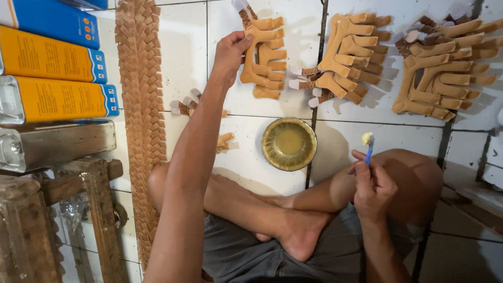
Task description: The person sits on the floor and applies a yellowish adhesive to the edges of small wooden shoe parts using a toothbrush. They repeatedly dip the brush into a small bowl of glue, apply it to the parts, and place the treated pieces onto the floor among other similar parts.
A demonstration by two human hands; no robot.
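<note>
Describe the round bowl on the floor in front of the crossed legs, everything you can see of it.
The bowl is round and shallow, with a shiny brass-coloured rim that looks like metal. It holds a pool of dull yellowish-brown liquid or paste, filling the bottom. It sits upright on the white tiled floor, just ahead of the person's shins, close to a dark grout line. Neither hand touches it: the left hand reaches to tan Y-shaped pieces beyond it, and the right hand holds a small blue brush beside it.
</note>
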